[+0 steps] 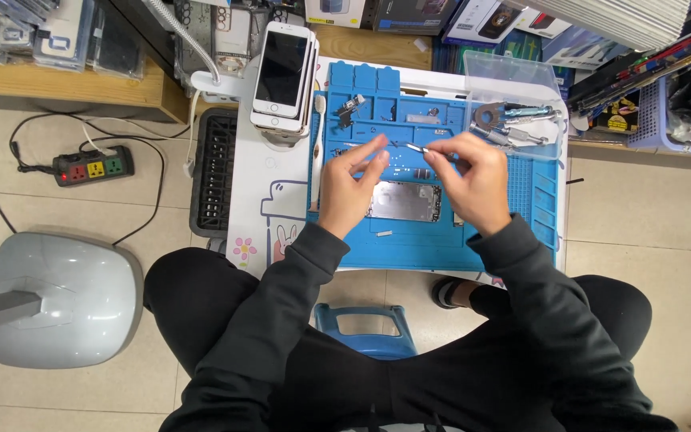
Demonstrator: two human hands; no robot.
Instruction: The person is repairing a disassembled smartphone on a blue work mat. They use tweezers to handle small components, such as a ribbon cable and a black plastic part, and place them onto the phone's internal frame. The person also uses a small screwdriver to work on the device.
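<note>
Tweezers [414, 147] pinched in my right hand [473, 180] point left toward my left hand [353, 180]; its fingers pinch narrow, contents unclear; opened phone [404, 200] lies just near.

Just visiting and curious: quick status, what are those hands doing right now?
Right hand pinching tweezers, fingers shut. Left hand raised beside the tip, fingers parted, empty. Opened phone lies on blue mat beneath. Nothing between.
</note>
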